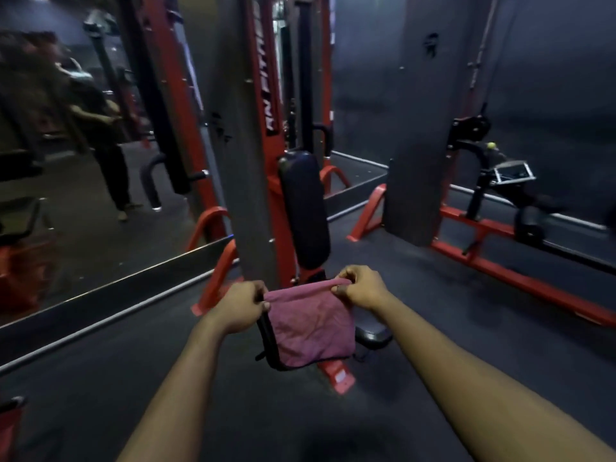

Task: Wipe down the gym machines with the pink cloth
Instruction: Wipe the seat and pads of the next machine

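Far left: a wall mirror (pixel 83 195) reaching down to a grey skirting, with a blurred standing person (pixel 110 155) reflected in it among red and black frames. Next, rising from the dark floor (pixel 433 328), a tall grey shroud (pixel 233 161) fixed to a red upright (pixel 266 95) with white lettering, only partly readable. Just right of that, a long black back pad (pixel 303 208), upright and slightly tilted.

Lower centre: left hand (pixel 238 306), fingers curled, pinching the upper left corner of the pink cloth (pixel 311 325). Cloth in mid-air, stretched between both hands, hanging flat in front of the machine's black seat (pixel 373 335) and hiding most of it. Along its left and lower edge, a black strip, cloth border or seat edge impossible to tell. Right hand (pixel 361 288), fingers curled likewise, pinching the upper right corner, a little higher than the left. Both forearms bare, reaching in from the bottom edge.

Further right, well apart from the cloth, a second grey shroud (pixel 423 145) above a red base rail (pixel 520 275) running toward the right edge, with a black roller pad (pixel 530 225) just behind the rail. Dark wall behind, details lost in the gloom.
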Tool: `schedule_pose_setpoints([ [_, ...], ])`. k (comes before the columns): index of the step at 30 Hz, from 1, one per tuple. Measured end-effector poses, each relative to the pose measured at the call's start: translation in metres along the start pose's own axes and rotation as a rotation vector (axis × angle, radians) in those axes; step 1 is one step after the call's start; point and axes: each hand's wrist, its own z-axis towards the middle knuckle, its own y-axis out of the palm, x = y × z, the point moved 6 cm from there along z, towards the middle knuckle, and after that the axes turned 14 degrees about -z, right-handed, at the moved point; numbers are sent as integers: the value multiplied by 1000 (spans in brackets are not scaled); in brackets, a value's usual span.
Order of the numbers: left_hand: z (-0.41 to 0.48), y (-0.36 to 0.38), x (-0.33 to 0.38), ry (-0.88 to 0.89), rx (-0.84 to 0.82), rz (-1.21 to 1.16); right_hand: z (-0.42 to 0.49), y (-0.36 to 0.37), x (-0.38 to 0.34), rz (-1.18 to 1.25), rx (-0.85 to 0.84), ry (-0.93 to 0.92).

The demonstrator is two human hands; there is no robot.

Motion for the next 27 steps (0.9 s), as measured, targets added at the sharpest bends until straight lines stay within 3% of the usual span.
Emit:
schedule_pose_setpoints([
  [10,92,127,51,-9,-258,26,-6,-19,152,77,-84,287],
  [23,284,242,23,-49,-712,197,109,37,266,184,-228,582],
  [25,312,255,20,-39,-639,232,129,46,279,213,-174,624],
  [27,339,278,15,-14,-435,257,158,64,301,260,-126,644],
])
